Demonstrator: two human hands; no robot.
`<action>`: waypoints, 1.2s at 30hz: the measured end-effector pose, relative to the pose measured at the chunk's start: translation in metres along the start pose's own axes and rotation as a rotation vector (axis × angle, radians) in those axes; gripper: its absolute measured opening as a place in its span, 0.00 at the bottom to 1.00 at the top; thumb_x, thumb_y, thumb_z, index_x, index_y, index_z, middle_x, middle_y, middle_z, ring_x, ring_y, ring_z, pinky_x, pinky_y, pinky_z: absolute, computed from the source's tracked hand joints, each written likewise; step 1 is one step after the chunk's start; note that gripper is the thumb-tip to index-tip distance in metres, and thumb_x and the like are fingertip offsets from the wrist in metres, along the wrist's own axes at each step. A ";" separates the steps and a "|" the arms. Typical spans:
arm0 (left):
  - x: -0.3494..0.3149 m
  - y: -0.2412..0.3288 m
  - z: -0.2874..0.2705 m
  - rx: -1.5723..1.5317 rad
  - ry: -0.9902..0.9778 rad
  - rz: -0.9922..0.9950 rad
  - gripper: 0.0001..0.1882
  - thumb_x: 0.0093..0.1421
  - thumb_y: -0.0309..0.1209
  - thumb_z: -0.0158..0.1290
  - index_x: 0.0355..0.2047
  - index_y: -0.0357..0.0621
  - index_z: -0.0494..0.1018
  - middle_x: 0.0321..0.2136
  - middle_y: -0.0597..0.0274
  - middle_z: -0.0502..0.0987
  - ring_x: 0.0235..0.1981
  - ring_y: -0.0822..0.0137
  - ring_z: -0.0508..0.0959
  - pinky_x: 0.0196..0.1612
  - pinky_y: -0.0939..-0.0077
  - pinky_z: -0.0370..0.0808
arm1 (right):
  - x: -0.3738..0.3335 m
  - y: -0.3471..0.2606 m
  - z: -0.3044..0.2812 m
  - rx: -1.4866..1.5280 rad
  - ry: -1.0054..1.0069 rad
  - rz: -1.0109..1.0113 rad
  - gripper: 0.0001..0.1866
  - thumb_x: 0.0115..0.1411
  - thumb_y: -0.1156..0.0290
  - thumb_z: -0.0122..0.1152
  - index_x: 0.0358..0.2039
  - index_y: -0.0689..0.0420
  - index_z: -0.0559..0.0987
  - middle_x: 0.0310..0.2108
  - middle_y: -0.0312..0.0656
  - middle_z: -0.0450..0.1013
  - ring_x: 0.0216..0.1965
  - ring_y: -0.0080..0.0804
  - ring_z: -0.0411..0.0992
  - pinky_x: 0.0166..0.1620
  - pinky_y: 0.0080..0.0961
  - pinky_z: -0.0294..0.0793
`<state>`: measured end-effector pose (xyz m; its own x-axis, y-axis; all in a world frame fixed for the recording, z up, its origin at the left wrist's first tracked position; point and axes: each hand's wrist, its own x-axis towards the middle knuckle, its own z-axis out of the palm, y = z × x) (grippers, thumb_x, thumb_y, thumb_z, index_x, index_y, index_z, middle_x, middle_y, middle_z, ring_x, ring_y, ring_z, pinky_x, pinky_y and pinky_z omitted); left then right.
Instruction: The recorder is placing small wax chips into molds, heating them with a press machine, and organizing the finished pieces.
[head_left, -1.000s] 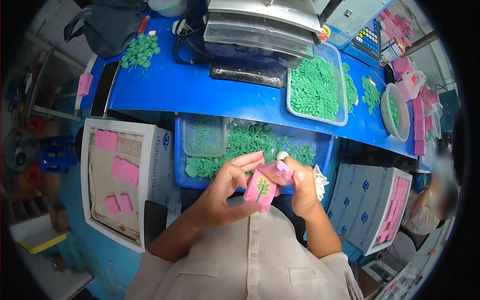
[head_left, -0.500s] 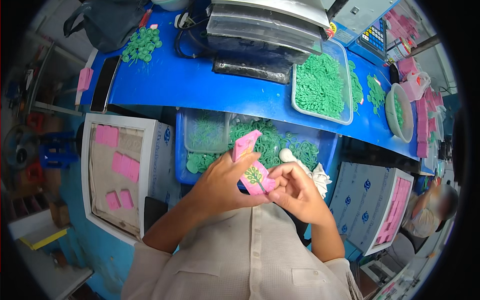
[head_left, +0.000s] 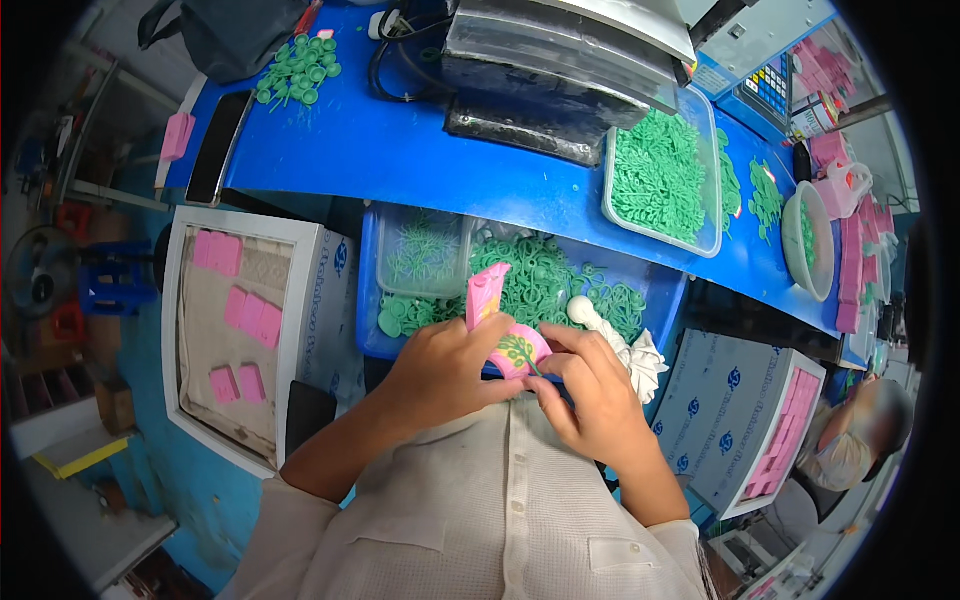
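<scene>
A dark phone lies on the blue table near a dark bag, a blue stool farther left.

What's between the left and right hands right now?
Head view: the bent pink piece with its green tree shape. Left hand grips it; right hand has fingertips at the stem, contact unclear.

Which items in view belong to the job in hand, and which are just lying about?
Likely in the job:
pink piece, in the left hand
green tree shape, right hand at its stem
green pieces in the blue tray

Likely just lying about:
black phone
dark bag
blue stool
</scene>
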<state>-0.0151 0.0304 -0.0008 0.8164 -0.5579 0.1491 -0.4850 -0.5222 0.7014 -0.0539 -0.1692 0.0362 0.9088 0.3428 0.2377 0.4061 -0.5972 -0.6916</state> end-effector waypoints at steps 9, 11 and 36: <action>-0.003 -0.001 0.000 0.126 0.136 0.073 0.27 0.47 0.32 0.63 0.49 0.44 0.72 0.22 0.58 0.72 0.22 0.61 0.75 0.24 0.67 0.73 | -0.001 -0.001 0.011 0.376 0.007 0.325 0.07 0.54 0.76 0.65 0.32 0.61 0.75 0.49 0.51 0.70 0.48 0.45 0.70 0.50 0.34 0.70; -0.001 0.000 -0.002 0.179 0.181 0.122 0.26 0.47 0.29 0.62 0.48 0.42 0.72 0.23 0.59 0.73 0.23 0.61 0.75 0.25 0.68 0.74 | -0.002 0.000 0.010 0.489 -0.004 0.408 0.06 0.55 0.76 0.64 0.32 0.61 0.75 0.50 0.51 0.70 0.50 0.44 0.70 0.52 0.34 0.69; 0.002 0.015 0.014 -1.079 0.313 -0.396 0.37 0.54 0.13 0.56 0.62 0.28 0.51 0.46 0.52 0.72 0.44 0.68 0.77 0.47 0.71 0.76 | 0.009 -0.007 0.010 0.196 0.011 0.306 0.05 0.54 0.77 0.62 0.30 0.60 0.75 0.48 0.47 0.71 0.49 0.46 0.67 0.52 0.35 0.67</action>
<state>-0.0251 0.0128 0.0001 0.9635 -0.2204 -0.1517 0.2103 0.2734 0.9386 -0.0491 -0.1548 0.0365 0.9870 0.1608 0.0059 0.0899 -0.5205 -0.8491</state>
